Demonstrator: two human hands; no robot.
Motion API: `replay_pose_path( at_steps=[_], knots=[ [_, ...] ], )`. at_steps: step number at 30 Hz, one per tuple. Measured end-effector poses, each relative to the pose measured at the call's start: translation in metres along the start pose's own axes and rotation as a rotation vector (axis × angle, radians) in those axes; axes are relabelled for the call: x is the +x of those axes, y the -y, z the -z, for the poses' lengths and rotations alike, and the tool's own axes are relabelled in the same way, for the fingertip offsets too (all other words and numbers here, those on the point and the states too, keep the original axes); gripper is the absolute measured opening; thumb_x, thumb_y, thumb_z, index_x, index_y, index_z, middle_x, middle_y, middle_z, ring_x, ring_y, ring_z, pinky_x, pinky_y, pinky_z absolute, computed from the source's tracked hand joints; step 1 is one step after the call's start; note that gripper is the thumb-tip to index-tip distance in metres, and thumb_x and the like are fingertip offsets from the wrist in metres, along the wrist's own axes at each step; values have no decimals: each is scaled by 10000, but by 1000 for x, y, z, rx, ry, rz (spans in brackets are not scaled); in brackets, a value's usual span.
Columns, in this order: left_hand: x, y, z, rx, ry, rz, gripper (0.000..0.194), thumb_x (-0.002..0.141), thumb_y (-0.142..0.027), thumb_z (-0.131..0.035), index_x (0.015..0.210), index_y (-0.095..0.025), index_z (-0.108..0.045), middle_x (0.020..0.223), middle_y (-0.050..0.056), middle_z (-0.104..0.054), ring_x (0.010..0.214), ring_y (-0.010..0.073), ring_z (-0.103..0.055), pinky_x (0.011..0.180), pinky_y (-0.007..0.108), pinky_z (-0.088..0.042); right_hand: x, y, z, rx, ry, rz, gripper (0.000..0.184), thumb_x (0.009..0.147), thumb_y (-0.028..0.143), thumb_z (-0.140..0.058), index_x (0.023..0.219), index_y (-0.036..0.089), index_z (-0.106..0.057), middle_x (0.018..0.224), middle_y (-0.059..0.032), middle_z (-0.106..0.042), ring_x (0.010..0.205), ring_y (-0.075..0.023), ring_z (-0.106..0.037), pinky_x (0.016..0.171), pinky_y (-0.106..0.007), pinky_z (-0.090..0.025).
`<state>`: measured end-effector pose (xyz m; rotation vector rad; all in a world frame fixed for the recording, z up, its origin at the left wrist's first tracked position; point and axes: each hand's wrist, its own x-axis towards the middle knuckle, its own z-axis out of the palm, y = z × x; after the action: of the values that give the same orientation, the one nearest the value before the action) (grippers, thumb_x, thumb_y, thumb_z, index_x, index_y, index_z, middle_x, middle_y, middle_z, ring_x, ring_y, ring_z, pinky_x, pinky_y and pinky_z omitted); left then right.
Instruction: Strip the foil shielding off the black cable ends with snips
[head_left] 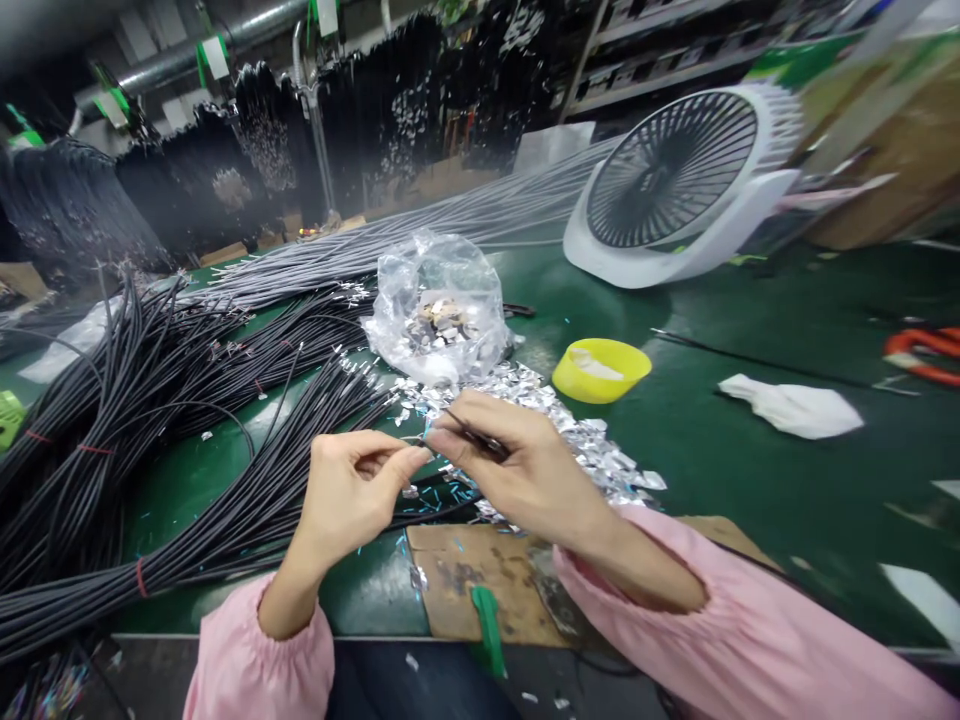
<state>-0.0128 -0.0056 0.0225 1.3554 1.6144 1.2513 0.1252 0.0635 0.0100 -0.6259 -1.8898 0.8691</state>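
My left hand [358, 492] is closed, with thumb and forefinger pinching the thin end of a cable [414, 440]. Close beside it, my right hand [517, 468] is wrapped around a dark slender tool [486, 442], whose exact kind is partly hidden by the fingers. The fingertips of both hands meet at the cable end. Beneath and behind them lie silvery foil scraps [600, 455] and small blue bits of wire insulation [442, 494]. A bundle of black cables [277, 490], tied with a red band, runs past the left hand.
Behind the hands stands a clear plastic bag [442, 300] of scraps. Rightward are a yellow ring-shaped container [600, 372], a white fan [675, 185], a white crumpled piece [791, 405] and orange-handled tool [926, 355]. Stained cardboard [480, 580] lies at the green table's [750, 520] front edge.
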Motion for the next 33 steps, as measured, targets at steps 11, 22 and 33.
replay_pose_path(
  at_steps=[11, 22, 33],
  knots=[
    [4, 0, -5, -284, 143, 125, 433, 640, -514, -693, 506, -118, -582, 411, -37, -446, 342, 29, -356, 360, 174, -260, -8, -9, -4, -384, -218, 529, 155, 785, 86, -526, 660, 178, -530, 599, -7, -534, 536, -95, -481, 475, -219, -362],
    [5, 3, -1, -120, 30, 38, 338, 712, -418, -644, 555, -120, -618, 481, 11, -545, 422, 65, -434, 412, 184, -312, 2, 0, -1, -182, -53, 225, 290, 849, 232, -493, 564, 177, -478, 523, 15, -470, 482, -82, -415, 464, -224, -325],
    [3, 6, -7, -142, -89, -49, 275, 634, -292, -711, 525, -143, -508, 500, -44, -465, 484, 60, -390, 460, 180, -309, 10, -5, 1, 461, -425, -397, 407, 641, 497, -689, 554, 190, -437, 442, 89, -317, 363, -26, -218, 334, -186, -180]
  ],
)
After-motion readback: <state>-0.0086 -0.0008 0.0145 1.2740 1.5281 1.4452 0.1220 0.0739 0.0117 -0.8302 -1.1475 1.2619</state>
